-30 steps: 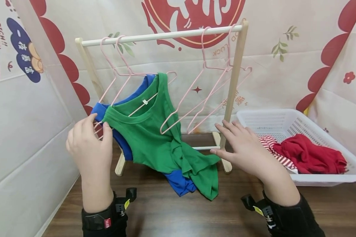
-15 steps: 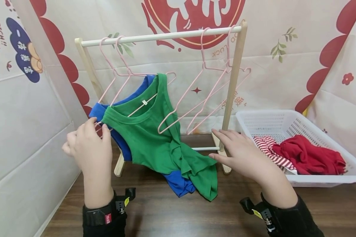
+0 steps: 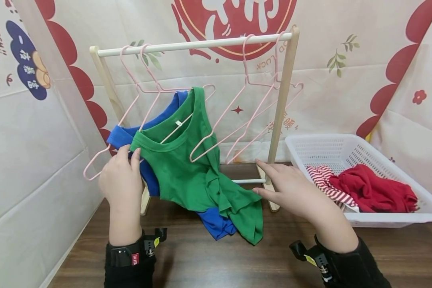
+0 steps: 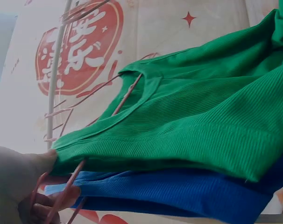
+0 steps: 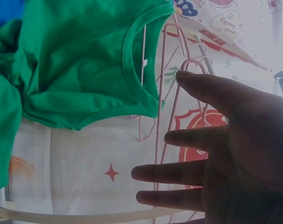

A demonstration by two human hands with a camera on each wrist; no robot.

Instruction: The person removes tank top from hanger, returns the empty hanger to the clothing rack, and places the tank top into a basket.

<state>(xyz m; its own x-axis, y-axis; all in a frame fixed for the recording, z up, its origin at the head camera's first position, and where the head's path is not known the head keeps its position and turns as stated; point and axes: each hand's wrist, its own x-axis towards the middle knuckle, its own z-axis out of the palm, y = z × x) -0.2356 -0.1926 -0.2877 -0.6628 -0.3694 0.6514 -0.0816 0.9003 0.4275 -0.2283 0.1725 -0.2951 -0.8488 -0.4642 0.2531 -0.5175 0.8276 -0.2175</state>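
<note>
A green tank top (image 3: 180,160) hangs on a pink hanger, with a blue top (image 3: 120,137) on another hanger behind it. My left hand (image 3: 124,180) pinches the green top's left shoulder edge; in the left wrist view the thumb lies on the green cloth (image 4: 179,126) and the other fingers curl beneath, by the hanger wire. The left end of a pink hanger (image 3: 88,172) sticks out past the blue shoulder. My right hand (image 3: 291,188) is held with fingers spread near the rack's right post, holding nothing; in the right wrist view bare hangers (image 5: 176,93) show behind its fingers.
The small clothes rack (image 3: 198,45) has a white rail and wooden posts. Two bare pink hangers (image 3: 246,86) hang at its right. A white basket (image 3: 392,219) at the right holds a red garment (image 3: 374,188) and a red-striped one (image 3: 329,184). Printed cloth walls stand around.
My left hand has moved right, drawing the green top's left shoulder rightward. A hanger end now shows left of the hand. The right hand, lowered slightly earlier, stays spread.
</note>
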